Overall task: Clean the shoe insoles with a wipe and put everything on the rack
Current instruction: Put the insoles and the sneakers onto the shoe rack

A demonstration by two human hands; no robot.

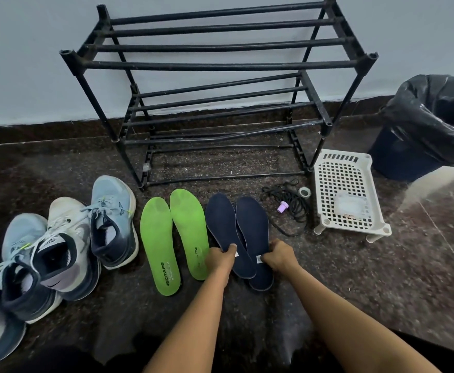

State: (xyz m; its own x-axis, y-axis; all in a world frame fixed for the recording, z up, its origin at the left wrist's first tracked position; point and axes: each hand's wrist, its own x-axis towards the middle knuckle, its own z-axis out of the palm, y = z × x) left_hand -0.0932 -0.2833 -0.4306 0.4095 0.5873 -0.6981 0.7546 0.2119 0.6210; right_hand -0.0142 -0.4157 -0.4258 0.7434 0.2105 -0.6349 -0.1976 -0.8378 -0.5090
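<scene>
Green insole [160, 246], "REDTAPE" heel print

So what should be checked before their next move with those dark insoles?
1. Left hand grips one navy insole: ok.
2. Right hand grips the other navy insole: ok.
3. Wipe in hand: not ok, neither holds one.
4. Pack in the basket is wipes: cannot tell.
5. Green insoles on the rack: not ok, they lie on the floor.
</scene>
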